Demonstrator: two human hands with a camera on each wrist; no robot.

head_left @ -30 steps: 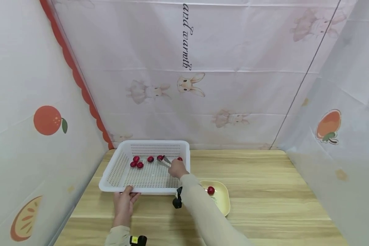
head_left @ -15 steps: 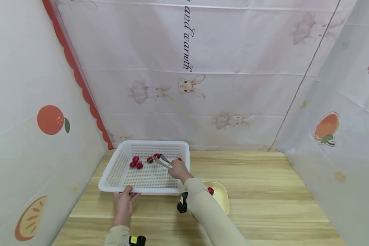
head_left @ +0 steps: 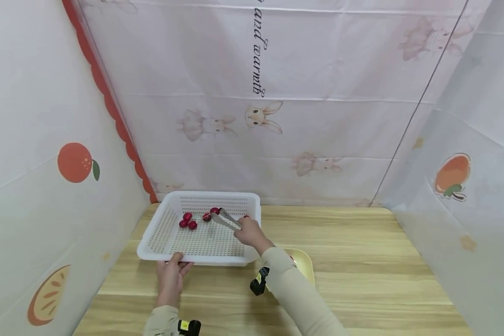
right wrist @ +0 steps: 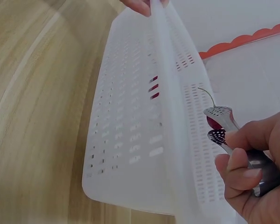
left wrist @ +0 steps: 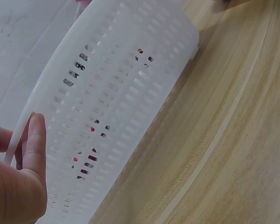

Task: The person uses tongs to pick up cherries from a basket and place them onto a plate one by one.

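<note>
My left hand (head_left: pixel 170 277) grips the near rim of a white perforated plastic basket (head_left: pixel 151 233), with the thumb over the edge; the left wrist view shows this hand (left wrist: pixel 21 182) at the basket's rim. In my right hand (head_left: pixel 252 233) is a pair of metal tongs (head_left: pixel 227 221), held over the basket. Between their perforated tips sits a dark red cherry (right wrist: pixel 213 122) with its stem (right wrist: pixel 207 94) sticking out, as the right wrist view shows. Several other cherries (head_left: pixel 192 225) lie on the basket floor, mostly toward the back left.
A pale yellow dish (head_left: pixel 305 263) stands on the wooden table (head_left: pixel 361 261) right of the basket. My right sleeve (head_left: pixel 294 284) covers much of it, and a sliver of red shows inside. Printed cloth walls (head_left: pixel 319 93) enclose the table at the back and both sides.
The tongs have taken hold of the cherry and shifted it slightly up and left in the head view. My right forearm has swung right over the dish. My left hand stays on the rim.
</note>
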